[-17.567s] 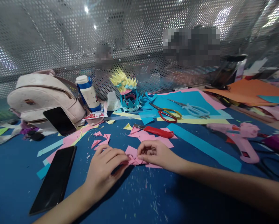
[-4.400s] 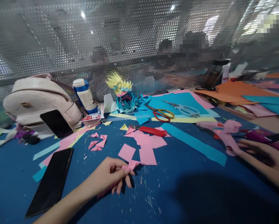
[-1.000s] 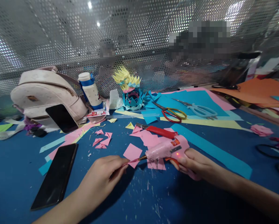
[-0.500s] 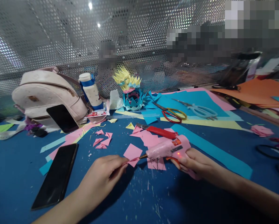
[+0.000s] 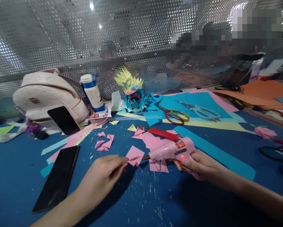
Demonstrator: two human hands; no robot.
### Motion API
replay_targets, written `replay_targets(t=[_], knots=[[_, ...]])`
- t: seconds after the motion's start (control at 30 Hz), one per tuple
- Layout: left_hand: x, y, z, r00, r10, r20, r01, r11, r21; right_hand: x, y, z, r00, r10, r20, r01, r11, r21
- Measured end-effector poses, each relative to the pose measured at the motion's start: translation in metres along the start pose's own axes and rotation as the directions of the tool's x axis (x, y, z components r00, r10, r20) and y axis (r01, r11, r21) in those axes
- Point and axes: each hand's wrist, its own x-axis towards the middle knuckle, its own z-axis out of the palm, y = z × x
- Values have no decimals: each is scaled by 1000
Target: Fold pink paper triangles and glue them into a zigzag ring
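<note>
The left hand (image 5: 105, 176) pinches a folded pink paper piece (image 5: 133, 160) at one end between thumb and fingers, while the right hand (image 5: 199, 165) is wrapped around the handle of a pink hot glue gun (image 5: 169, 150), fingers by its orange trigger. The gun's nozzle points left, its tip just beside the pinched paper; a red light glows on its body.

The landmark is the red-handled utility knife (image 5: 165, 133), lying on the blue table (image 5: 141, 201). The glue gun is just in front of it, and the folded piece is in front and to its left, over a flat pink paper square (image 5: 133, 151). Another pink square (image 5: 164, 167) lies in front of the knife, partly under the gun. Well to the knife's left are small folded pink scraps (image 5: 110, 142); farther left, a black smartphone (image 5: 57, 179) lies flat, and a second phone (image 5: 64, 119) leans on a pale backpack (image 5: 49, 94).

Behind the knife are scissors with red and yellow handles (image 5: 175, 116); light-blue-handled scissors (image 5: 205, 112) lie behind and to its right, on blue paper. Behind and to its left stand a yellow-and-blue papercraft model (image 5: 134, 102) and a white bottle (image 5: 94, 94) with blue trim. A long blue paper strip (image 5: 226, 157) runs from beside the knife toward the right front.
</note>
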Motion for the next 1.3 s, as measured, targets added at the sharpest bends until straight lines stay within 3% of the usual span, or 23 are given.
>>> replay_targets(t=[0.27,0.47,0.6,0.77,0.87,0.97,1.17,1.3], knots=[[0,2,1,1000,11,-19,-12,1000,-24,2,5,0,999,-21,-46,24,998,64],[2,2,0,1000,-1,-23,0,999,-46,2,6,0,999,-24,27,21,994,111],[1,2,1,999,24,-43,-27,998,-57,4,7,-2,992,-86,-91,94,991,94],[2,4,0,998,31,-63,-35,998,-60,4,6,-3,997,-51,60,43,991,127],[3,5,0,997,34,-65,-38,997,-61,6,4,-2,995,-97,8,93,975,204],[2,5,0,996,36,-76,-41,997,-65,8,5,-4,992,-101,-75,108,990,92],[1,6,0,996,34,-79,-41,996,-84,5,9,-2,996,-90,21,88,993,84],[1,8,-1,996,40,-78,-47,995,-87,6,6,0,996,-88,11,87,993,84]])
